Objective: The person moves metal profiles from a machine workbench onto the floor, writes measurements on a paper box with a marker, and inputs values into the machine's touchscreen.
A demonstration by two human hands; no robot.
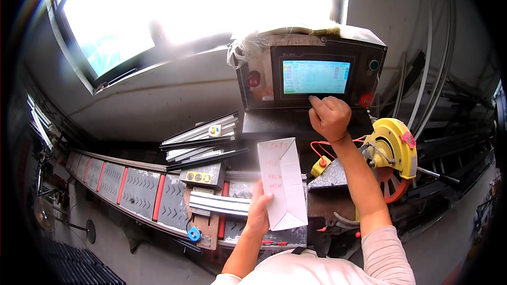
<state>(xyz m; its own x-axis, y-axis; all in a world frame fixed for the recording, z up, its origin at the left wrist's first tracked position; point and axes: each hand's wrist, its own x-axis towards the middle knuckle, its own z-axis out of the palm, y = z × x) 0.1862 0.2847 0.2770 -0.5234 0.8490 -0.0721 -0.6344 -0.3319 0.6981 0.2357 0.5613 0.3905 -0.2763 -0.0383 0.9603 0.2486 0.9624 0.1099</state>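
White carton (288, 192), in the head view, is held upright over the near edge of the long machine bench (140, 192), its face showing red handwriting and creased folds. The left hand (257, 212) pinches it by its left edge, thumb laid on the face, the other fingers mostly hidden. The right hand (331, 117) has its fingers curled in and the index finger pointing to the lower edge of the lit screen (316, 77); I cannot tell whether the fingertip touches, or whether the curled fingers press on anything. A red button (366, 100) sits near the control panel's lower right corner, a green button (374, 65) near its upper right. Silver and black metal strips (203, 140) lie piled by the bench's far edge. A pale grooved profile (219, 203) lies left of the carton, and a blue tape measure (194, 234) rests by the near edge
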